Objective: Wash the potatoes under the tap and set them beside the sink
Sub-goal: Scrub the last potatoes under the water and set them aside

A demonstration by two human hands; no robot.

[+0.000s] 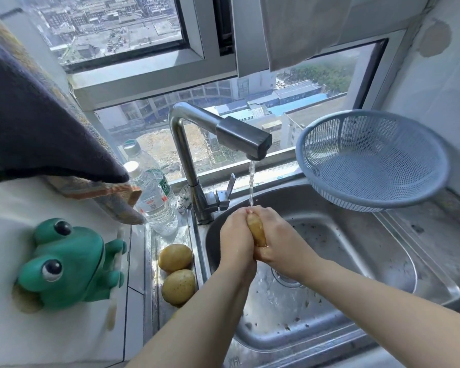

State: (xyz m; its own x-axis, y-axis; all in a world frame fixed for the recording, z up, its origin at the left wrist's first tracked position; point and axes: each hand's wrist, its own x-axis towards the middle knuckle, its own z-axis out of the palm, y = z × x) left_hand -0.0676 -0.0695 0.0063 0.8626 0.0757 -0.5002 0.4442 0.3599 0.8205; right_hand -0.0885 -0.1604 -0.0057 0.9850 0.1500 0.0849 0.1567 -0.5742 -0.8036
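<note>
A yellow potato [256,229] is clasped between both hands over the steel sink [356,243], right under the thin stream from the tap [239,134]. My left hand [235,240] wraps its left side and my right hand [279,240] wraps its right side, so only a strip of the potato shows. Two more potatoes lie on the steel ledge left of the sink, one [175,257] behind the other [178,286].
A blue plastic colander [372,160] leans at the sink's back right corner. Two water bottles [154,197] stand left of the tap base. A green frog figure [69,264] sits on the left counter, with dark cloth [37,123] hanging above it. A window runs behind.
</note>
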